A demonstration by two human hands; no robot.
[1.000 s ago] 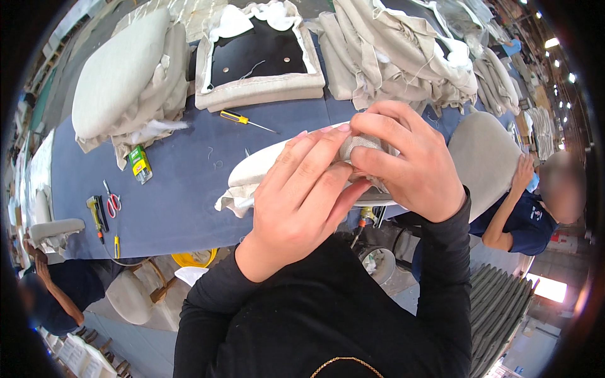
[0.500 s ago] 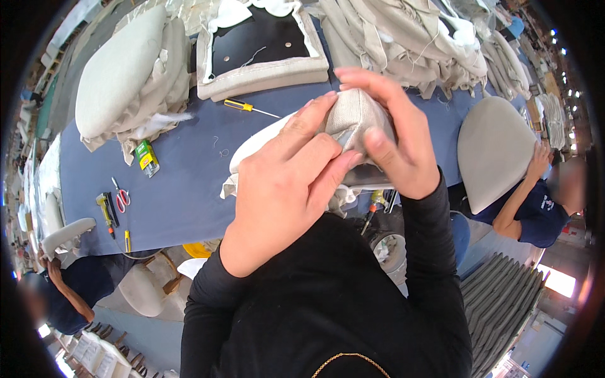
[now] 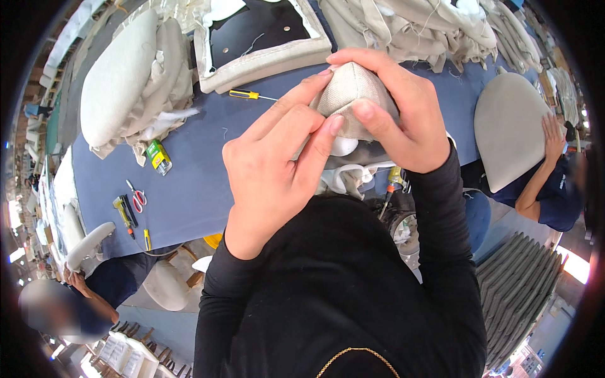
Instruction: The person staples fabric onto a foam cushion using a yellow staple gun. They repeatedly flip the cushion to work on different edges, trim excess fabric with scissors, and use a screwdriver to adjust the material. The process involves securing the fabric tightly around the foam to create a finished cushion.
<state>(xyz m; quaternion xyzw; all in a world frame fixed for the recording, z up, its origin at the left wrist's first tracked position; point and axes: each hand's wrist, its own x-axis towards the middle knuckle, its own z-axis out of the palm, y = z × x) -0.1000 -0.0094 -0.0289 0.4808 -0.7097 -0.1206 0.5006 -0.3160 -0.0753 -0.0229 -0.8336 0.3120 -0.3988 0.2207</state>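
Observation:
Both my hands are on the corner of a beige fabric-covered chair cushion [image 3: 357, 85], which points up toward me with a seam running to its peak. My left hand [image 3: 268, 167] pinches the fabric on the corner's left side between thumb and fingers. My right hand [image 3: 413, 120] wraps the other side, fingers over the far edge and thumb pressed on the front. White padding [image 3: 343, 147] bulges out under the fabric's lower edge. Most of the cushion is hidden behind my hands.
On the blue table [image 3: 183, 201] lie a yellow-handled screwdriver [image 3: 244, 94], red scissors [image 3: 139, 198], a staple gun [image 3: 124, 214] and a green-yellow box [image 3: 158, 157]. An upholstered frame [image 3: 265, 66] and fabric piles [image 3: 409, 28] stand beyond. Co-workers handle cushions at right [image 3: 513, 132] and left [image 3: 88, 242].
The cushion corner and my hands sit slightly higher in view. The fabric at the peak, creased before, now lies smoother with its seam showing. More white padding shows below it.

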